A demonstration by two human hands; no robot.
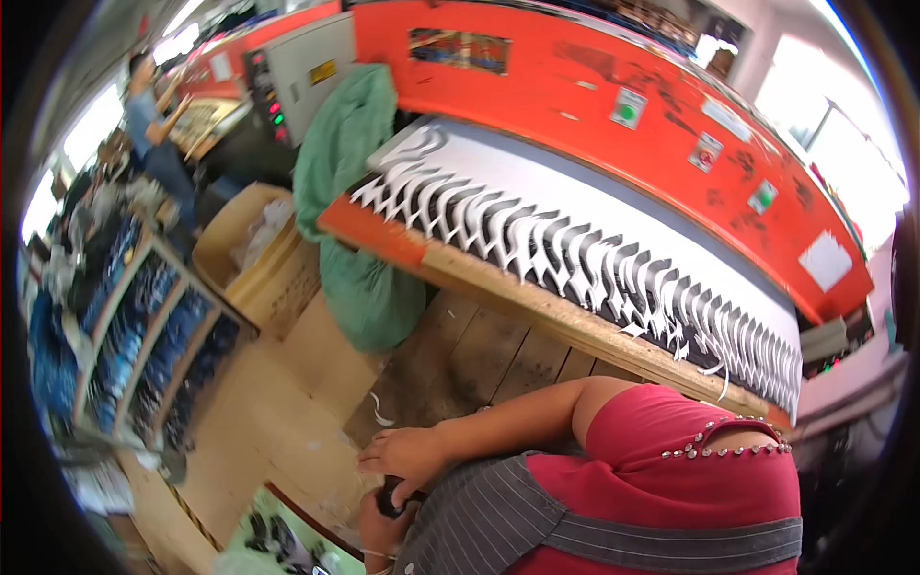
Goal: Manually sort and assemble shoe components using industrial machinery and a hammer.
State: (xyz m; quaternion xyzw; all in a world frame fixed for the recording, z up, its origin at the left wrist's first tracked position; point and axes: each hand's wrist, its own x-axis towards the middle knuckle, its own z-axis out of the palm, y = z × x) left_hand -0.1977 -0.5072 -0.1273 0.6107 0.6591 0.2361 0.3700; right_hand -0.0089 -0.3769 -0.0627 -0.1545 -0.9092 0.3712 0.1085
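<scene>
My right hand (407,458), its bare arm coming from the pink sleeve, bends over a small black object (390,496) with the thumb pressed against it. Just below it, my left hand (381,525), with a thin bracelet at the wrist, is wrapped round the same object. Fingers cover most of the object, so its kind is unclear. Both hands are close to the striped dark apron (489,517) at my front. Below the hands is a green-topped surface (287,525) with several small dark pieces on it.
A long red machine (556,81) has a white bed with a row of curved black-and-white strips (537,240) along its wooden edge (517,287). A green cloth (359,278) hangs at its left end. Further left are a carton (259,249), a rack of blue items (153,335) and another person (153,125).
</scene>
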